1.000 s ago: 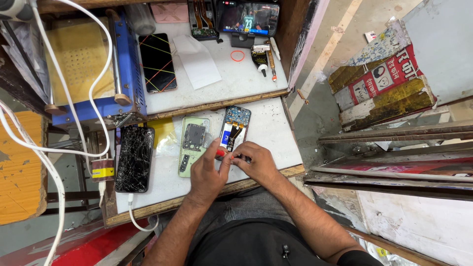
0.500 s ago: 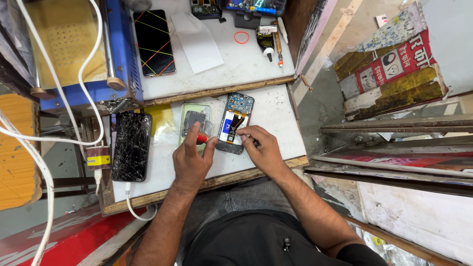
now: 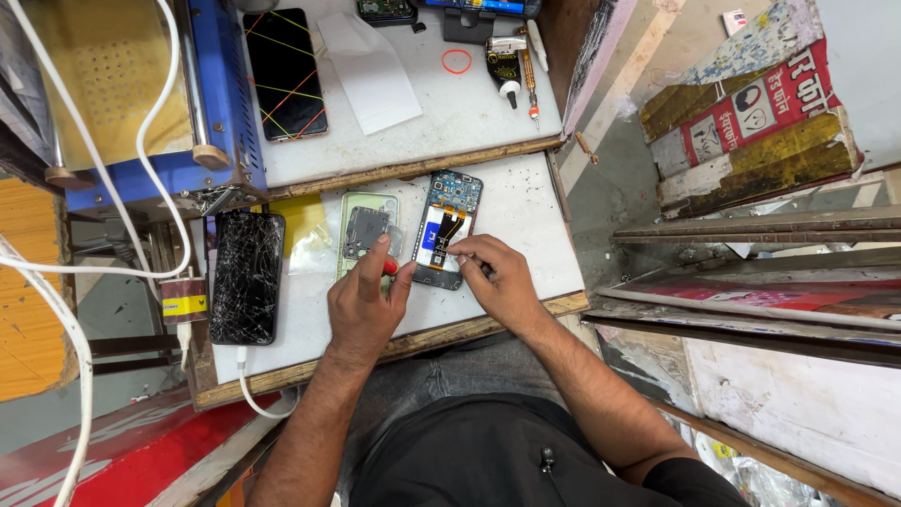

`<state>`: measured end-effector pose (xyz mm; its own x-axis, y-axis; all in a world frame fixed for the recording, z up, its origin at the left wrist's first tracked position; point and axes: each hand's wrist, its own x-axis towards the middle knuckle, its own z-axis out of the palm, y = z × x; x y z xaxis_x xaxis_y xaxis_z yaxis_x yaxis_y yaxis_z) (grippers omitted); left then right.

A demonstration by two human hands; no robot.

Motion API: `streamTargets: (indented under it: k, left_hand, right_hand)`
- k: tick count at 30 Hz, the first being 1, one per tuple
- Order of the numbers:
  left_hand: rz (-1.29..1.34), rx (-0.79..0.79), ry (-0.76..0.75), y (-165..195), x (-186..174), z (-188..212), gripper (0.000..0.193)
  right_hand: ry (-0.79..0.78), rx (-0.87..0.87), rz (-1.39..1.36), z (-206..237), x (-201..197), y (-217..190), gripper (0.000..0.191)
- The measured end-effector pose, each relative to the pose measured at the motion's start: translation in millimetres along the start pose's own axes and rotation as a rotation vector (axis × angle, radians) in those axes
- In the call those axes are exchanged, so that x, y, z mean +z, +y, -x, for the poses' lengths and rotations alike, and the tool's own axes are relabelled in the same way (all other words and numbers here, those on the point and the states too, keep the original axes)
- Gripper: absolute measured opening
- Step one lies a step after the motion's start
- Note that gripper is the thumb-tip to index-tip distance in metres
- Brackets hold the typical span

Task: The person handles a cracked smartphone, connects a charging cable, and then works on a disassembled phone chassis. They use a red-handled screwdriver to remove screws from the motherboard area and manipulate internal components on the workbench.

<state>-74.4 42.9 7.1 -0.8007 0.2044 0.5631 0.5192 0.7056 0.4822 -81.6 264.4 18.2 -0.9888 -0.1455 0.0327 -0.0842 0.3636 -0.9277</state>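
Worktop (image 3: 526, 202) carries the opened phone (image 3: 448, 228) at centre, with a pale green back cover (image 3: 361, 235) just beside it. Your right hand (image 3: 502, 282) pinches a fine tool on its exposed board; your left hand (image 3: 361, 305) grips a red-handled tool (image 3: 389, 267). Any slip could gouge the board or flex cable.

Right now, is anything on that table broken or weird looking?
Yes. The black phone at the table's left edge has a screen cracked all over like a spiderweb. The other phone, under the right hand, lies with its back off and its insides showing.
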Motion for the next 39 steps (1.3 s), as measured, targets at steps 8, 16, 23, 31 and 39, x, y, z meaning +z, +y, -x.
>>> streamTargets:
  k: [8, 16, 23, 31, 39]
  left_hand:
    - [-0.016, 0.003, -0.020, 1.7, 0.6, 0.3, 0.074]
    - [0.094, 0.033, -0.084, 9.4, -8.5, -10.6, 0.070]
    - [0.163, -0.049, -0.250, 20.9, -26.2, -24.8, 0.062]
    - [0.144, -0.008, -0.214, 27.3, -26.0, -29.3, 0.051]
    - [0.171, -0.047, -0.162, 29.3, -28.7, -29.9, 0.045]
  right_hand:
    - [0.002, -0.044, 0.005, -0.5, -0.9, 1.2, 0.019]
    - [-0.017, -0.028, 0.009, -0.3, -0.8, 3.4, 0.019]
    - [-0.009, -0.034, 0.019, -0.8, -1.3, 0.9, 0.019]
    - [-0.006, -0.037, 0.018, -0.8, -1.2, 1.3, 0.018]
    - [-0.001, -0.054, 0.027, -2.2, -0.7, 1.8, 0.019]
